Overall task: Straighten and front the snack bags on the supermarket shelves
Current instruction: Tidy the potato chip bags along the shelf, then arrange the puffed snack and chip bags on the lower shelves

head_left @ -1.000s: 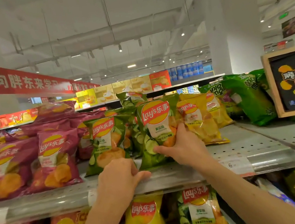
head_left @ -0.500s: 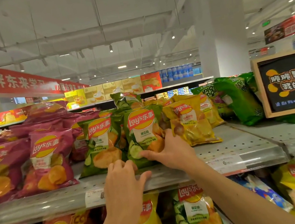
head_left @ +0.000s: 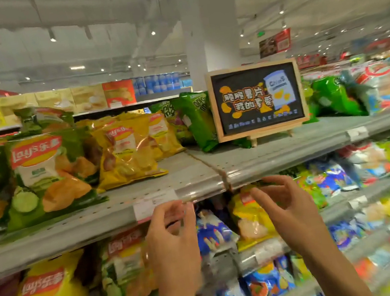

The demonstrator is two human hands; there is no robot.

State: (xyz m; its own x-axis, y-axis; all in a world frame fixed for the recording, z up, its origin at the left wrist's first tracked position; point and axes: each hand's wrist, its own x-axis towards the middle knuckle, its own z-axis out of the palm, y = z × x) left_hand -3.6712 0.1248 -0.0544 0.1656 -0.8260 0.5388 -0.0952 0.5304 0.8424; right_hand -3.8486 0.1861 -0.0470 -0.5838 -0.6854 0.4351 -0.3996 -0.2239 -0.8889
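Glossy green Lay's bag and yellow Lay's bag stand near the shelf's front edge. Left hand and right hand hover below that edge, fingers loosely curled, holding nothing.

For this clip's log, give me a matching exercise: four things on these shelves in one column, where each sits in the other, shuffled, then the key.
Things
1. green cucumber Lay's bag
2. chalkboard sign
3. price tag
4. blue snack bag

Places
A. on the front rail of the top shelf, just above the left hand
B. standing on the top shelf, right of the shelf joint
C. on the lower shelf, between the two hands
D. standing at the left of the top shelf, beside a yellow bag

Pairs: 1-D, 2-B, 3-A, 4-C
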